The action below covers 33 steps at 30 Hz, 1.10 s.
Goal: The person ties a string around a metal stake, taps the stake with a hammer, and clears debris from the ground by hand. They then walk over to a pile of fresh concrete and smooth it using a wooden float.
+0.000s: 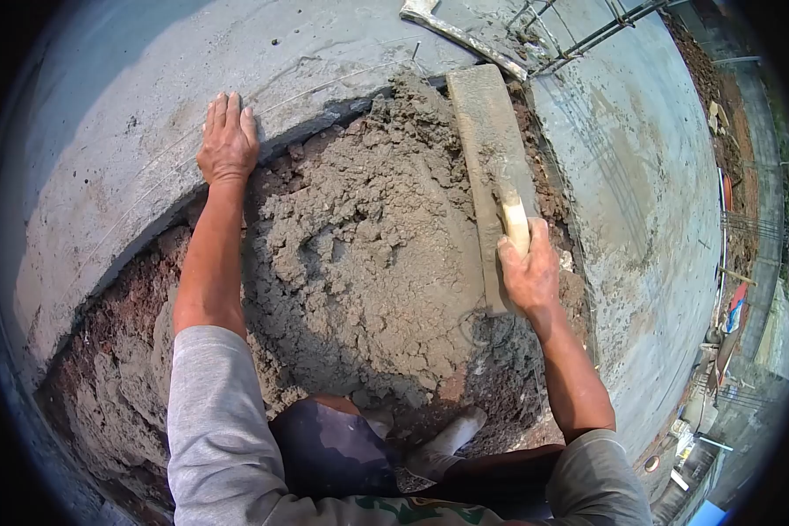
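Note:
My left hand [228, 145] lies flat with fingers stretched out on the grey concrete slab [162, 162], close to its broken-looking edge. My right hand [531, 272] is closed around the pale handle of a long flat float [489, 131]. Grey cement coats the float's narrow face, and mortar partly hides where handle and face meet. Under and left of the float spreads a rough heap of wet mortar [368, 228], lumpy on the left and smoother beside the float.
Reinforcing bars [579, 48] stick up at the top right, near a cement-smeared angled strip [465, 39]. Another concrete slab [644, 175] runs along the right. Reddish rubble [136, 289] fills the gap at left. My shoe [451, 438] stands by the mortar's near edge.

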Each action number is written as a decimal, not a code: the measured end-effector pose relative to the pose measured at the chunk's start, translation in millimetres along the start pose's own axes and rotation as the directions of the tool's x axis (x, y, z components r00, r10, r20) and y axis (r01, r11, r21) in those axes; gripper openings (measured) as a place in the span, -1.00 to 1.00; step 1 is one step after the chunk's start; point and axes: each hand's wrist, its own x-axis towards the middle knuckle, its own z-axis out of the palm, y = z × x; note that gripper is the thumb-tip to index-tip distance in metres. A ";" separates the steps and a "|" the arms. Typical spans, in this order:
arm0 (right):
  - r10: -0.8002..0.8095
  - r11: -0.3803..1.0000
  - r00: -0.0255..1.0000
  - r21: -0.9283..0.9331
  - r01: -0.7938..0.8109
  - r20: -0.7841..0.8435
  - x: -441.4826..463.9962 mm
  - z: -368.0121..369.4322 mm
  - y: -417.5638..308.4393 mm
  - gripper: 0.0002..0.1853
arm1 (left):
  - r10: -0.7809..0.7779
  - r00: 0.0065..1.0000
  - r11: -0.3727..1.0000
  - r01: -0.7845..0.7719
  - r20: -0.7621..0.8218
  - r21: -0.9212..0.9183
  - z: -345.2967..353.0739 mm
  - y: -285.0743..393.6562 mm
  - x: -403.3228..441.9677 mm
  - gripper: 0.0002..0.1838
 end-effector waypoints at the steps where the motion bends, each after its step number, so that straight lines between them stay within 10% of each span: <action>1: -0.056 0.998 0.998 -0.013 0.056 0.010 3.2 0.1 -0.5 -0.60 | -0.005 1.000 1.000 0.005 0.004 0.007 -0.7 0.9 -0.1 -0.48; 7: -0.177 0.886 0.980 -0.420 0.198 0.091 63.2 47.4 -16.8 -0.53 | 0.011 1.000 0.999 -0.011 -0.016 -0.030 -3.4 2.1 -0.4 -0.48; 33: -0.027 0.945 0.975 -0.312 0.097 0.223 9.6 16.1 55.7 -0.46 | 0.022 0.998 0.994 -0.028 -0.056 -0.103 1.8 -4.0 0.1 -0.48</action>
